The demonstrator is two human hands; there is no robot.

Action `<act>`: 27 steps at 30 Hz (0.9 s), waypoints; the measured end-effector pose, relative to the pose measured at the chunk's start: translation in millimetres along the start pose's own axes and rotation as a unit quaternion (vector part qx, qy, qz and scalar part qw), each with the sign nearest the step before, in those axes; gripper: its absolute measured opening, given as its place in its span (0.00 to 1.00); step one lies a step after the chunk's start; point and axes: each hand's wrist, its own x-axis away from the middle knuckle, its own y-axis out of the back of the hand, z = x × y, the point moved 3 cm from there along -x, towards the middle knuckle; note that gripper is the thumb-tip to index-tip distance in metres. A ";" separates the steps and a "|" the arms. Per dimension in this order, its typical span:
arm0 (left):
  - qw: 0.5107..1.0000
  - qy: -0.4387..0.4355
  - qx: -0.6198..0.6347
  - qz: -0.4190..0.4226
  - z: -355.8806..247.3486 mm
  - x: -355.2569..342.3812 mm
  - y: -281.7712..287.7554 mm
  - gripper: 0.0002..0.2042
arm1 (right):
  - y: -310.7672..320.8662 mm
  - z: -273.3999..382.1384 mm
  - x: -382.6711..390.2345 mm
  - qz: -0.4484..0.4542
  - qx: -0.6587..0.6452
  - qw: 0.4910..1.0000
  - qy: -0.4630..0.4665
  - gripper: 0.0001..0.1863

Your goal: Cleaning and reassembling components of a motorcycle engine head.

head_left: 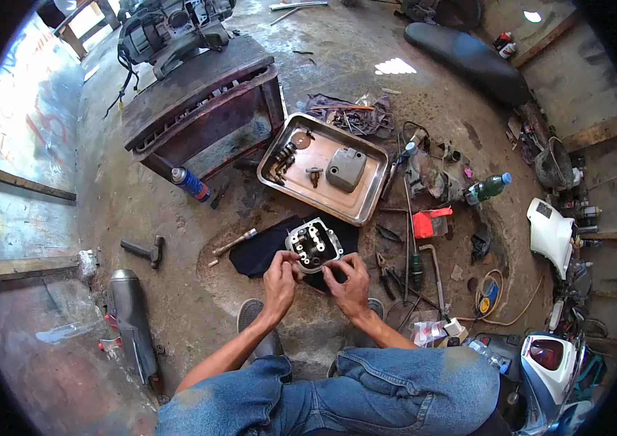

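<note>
A silver engine cylinder head (316,240) sits over a dark cloth (254,256) on the floor in front of me. My left hand (279,283) has its fingers curled at the head's lower-left edge, gripping it. At the lower-right edge, my right hand (348,291) has thumb and fingers closed on the head; anything small between the fingertips is hidden. Just beyond lies a metal tray (272,174) holding a grey valve cover (347,167) and several small metal parts. A wooden-handled tool (234,245) lies left of the cloth.
A hammer (141,251), spray can (191,183) and exhaust muffler (131,327) lie left. An engine (170,36) rests on a dark cabinet (207,120). Pliers (385,272), red container (430,222), bottle (489,189) and hoses are right, with motorcycle seat (468,62) and white panels (550,236).
</note>
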 end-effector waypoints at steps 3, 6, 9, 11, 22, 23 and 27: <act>0.983 -0.070 -0.159 -0.054 -14.6 -8.0 2.2 0.09 | 1.1 -7.1 -8.9 0.019 0.044 0.999 0.010 0.07; 0.958 -0.149 -0.242 -0.029 -4.9 -14.6 3.3 0.08 | -3.4 -2.5 -12.7 0.045 0.083 0.995 0.044 0.07; 0.912 -0.237 -0.334 -0.016 -19.7 -12.6 -10.9 0.08 | -6.2 -6.0 -17.9 0.054 0.111 0.988 0.091 0.08; 0.839 -0.304 -0.452 0.014 -19.6 -12.3 -14.2 0.16 | -10.0 -3.5 -19.6 0.067 0.128 0.982 0.124 0.09; 0.823 -0.298 -0.481 0.050 -11.9 -12.9 -12.5 0.18 | -17.2 8.7 -26.1 0.074 0.227 0.956 0.169 0.11; 0.823 -0.299 -0.480 0.051 -11.9 -13.2 -12.8 0.18 | -16.4 10.8 -27.3 0.074 0.228 0.956 0.169 0.11; 0.833 -0.295 -0.464 0.063 -10.1 -14.8 -10.6 0.17 | -21.7 15.9 -31.6 0.103 0.266 0.949 0.137 0.12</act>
